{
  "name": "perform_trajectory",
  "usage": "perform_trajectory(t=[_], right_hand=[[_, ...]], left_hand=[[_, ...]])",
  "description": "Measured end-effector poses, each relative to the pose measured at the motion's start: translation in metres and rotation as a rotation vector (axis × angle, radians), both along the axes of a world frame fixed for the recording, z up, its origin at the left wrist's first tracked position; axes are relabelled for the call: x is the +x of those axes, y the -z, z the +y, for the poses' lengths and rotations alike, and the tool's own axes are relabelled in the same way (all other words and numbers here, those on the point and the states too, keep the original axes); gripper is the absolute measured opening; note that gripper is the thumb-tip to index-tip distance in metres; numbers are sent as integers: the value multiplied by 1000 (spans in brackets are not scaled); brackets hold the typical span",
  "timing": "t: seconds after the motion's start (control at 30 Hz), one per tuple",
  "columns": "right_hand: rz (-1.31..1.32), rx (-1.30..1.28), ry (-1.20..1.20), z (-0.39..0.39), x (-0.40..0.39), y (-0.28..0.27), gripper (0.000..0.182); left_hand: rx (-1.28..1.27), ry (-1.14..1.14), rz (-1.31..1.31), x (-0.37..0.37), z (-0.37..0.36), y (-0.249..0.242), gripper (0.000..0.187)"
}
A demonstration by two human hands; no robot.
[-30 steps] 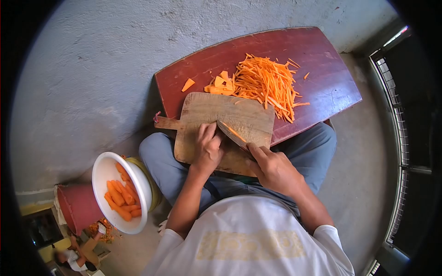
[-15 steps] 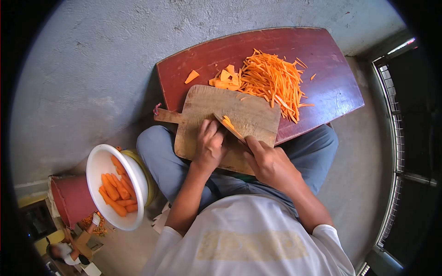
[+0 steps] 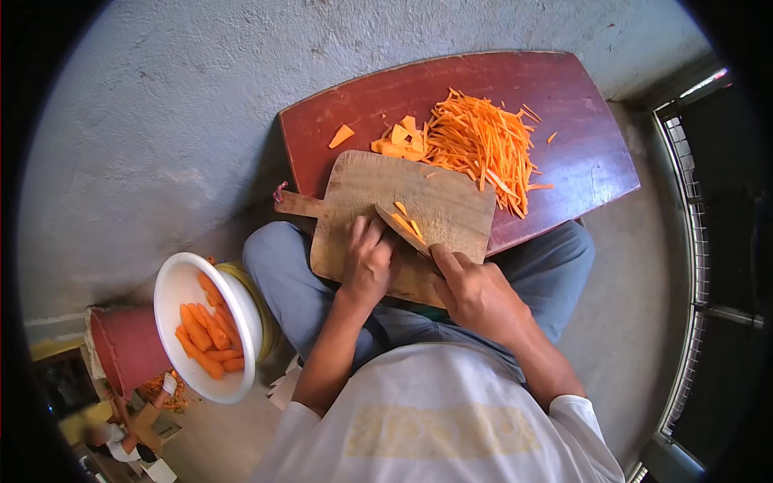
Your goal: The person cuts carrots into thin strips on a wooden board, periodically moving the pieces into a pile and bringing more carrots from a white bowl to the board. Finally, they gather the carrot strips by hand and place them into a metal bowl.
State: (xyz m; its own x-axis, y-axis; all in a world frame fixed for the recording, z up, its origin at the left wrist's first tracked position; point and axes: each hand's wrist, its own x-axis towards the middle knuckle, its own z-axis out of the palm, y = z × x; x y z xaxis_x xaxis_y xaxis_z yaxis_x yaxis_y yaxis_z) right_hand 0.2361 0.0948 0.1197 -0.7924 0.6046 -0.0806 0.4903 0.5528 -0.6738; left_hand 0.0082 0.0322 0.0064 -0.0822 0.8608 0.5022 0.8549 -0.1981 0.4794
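My right hand [image 3: 477, 291] is closed around the handle of a knife [image 3: 403, 231], its blade slanting up and left over the wooden cutting board [image 3: 362, 181]. Just left of the blade, my left hand [image 3: 371, 260] presses down on the board with curled fingers; whatever lies under them is hidden. Several thin carrot slices [image 3: 407, 223] rest along the blade's far side. Beyond the board, a pile of carrot strips [image 3: 483, 145] covers part of the red table [image 3: 580, 121]. Beside the pile sit flat carrot pieces [image 3: 400, 143], with one loose piece [image 3: 341, 135] farther left.
To the left stands a white basin [image 3: 167, 294] holding several whole carrots [image 3: 208, 332]. A red bucket [image 3: 129, 346] is behind it. Another person's gloved hand [image 3: 169, 383] shows at lower left near orange scraps. A wall [image 3: 177, 121] borders the table's far side.
The carrot slices by the blade have spread apart, and one now lies farther up the board. Both hands stay nearly in place on the knife and board. The whole view has shifted slightly.
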Motion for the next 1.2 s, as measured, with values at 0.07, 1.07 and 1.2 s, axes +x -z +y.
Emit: perform_trajectory(t=[0.07,1.07,1.2], right_hand=[[63,15,-12,4,-6,11,36],[67,-2,-24,0,-9,8,38],[13,-37,-14,-5,-6,-4,38]], left_hand=[[0,16,-20,-2,-1,10,27],[-33,14,-60,-2,-17,-3,41],[-5,29,-59,-3,-16,3,40]])
